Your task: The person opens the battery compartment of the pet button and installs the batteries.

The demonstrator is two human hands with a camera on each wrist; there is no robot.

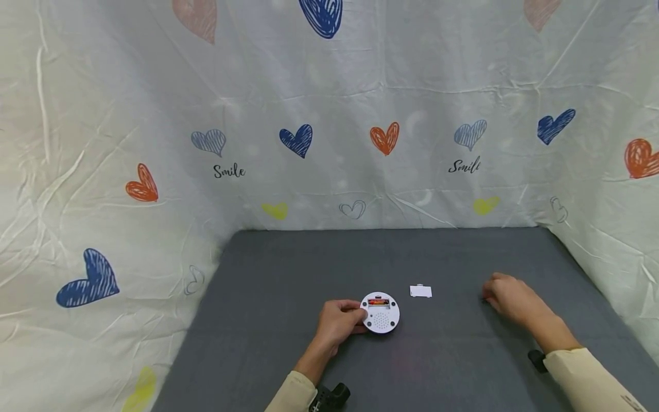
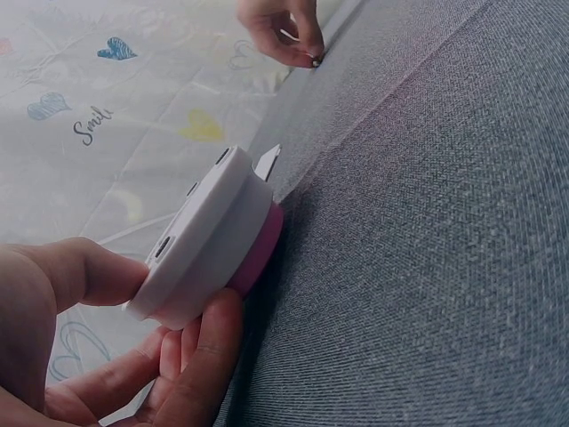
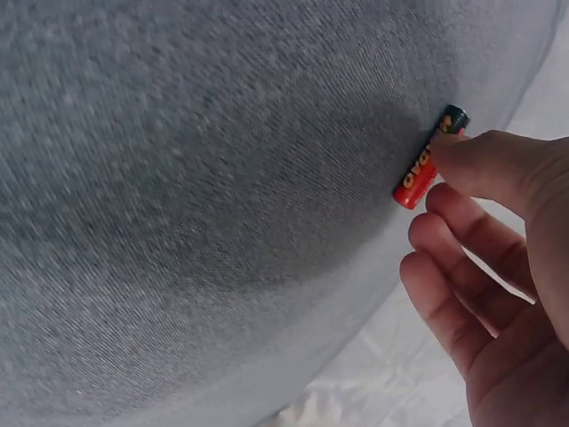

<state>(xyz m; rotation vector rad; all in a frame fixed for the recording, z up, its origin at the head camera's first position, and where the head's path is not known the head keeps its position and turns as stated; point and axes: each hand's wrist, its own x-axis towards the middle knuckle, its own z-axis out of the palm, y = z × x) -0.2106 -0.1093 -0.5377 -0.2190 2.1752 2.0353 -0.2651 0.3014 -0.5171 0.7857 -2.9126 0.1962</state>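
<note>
A round white device (image 1: 380, 313) lies on the grey table (image 1: 288, 274) with its back up; the open battery bay shows one red battery (image 1: 378, 301). My left hand (image 1: 360, 318) grips the device's left edge, thumb on top and fingers under the rim. In the left wrist view the device (image 2: 213, 236) has a pink underside and is tilted up off the cloth in my left hand (image 2: 169, 307). The white battery cover (image 1: 420, 291) lies just to its right. Farther right, my right hand (image 1: 486, 298) pinches a second red and black battery (image 3: 429, 158) against the table with its fingertips (image 3: 458, 158).
A white sheet printed with hearts (image 1: 329, 143) walls in the table at the back and both sides. Bare grey cloth lies between the cover and the right hand. Black wrist camera mounts (image 1: 329, 396) show at the near edge.
</note>
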